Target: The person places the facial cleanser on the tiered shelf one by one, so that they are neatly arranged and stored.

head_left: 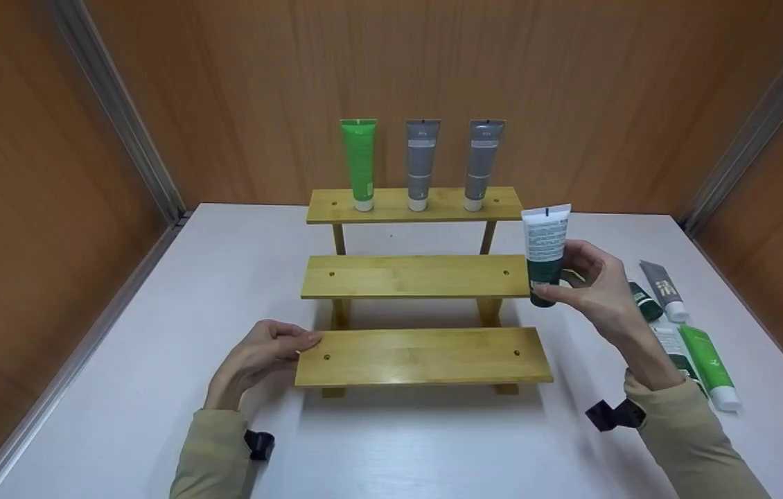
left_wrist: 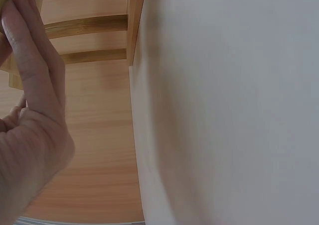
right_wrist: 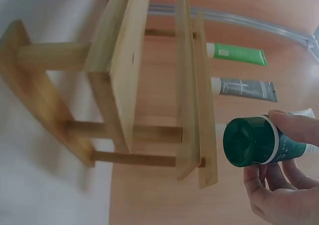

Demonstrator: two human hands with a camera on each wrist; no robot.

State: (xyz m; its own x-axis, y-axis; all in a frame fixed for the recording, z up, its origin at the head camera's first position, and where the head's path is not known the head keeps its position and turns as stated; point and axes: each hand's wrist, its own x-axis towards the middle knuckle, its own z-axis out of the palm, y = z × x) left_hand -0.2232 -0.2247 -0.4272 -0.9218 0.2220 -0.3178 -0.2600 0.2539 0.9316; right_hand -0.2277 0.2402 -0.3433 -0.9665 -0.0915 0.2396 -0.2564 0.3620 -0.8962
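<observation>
A three-tier wooden display stand (head_left: 423, 357) stands on the white table. My left hand (head_left: 260, 353) grips the left end of its lowest shelf between thumb and fingers. Beside the right end of the middle shelf, my right hand (head_left: 603, 294) holds a white and dark green squeeze tube (head_left: 545, 235) upright, cap down. Its dark green cap (right_wrist: 244, 141) faces the right wrist camera. On the top shelf, a green tube (head_left: 359, 159) and two grey tubes, one in the middle (head_left: 421, 163) and one on the right (head_left: 481, 163), stand on their white caps.
To the right, partly behind my right arm, lie a grey tube (head_left: 662, 284), a dark green tube (head_left: 645, 303), a white and green tube (head_left: 673, 346) and a bright green tube (head_left: 709, 360). Wooden panels (head_left: 246, 97) enclose the table at the back and sides.
</observation>
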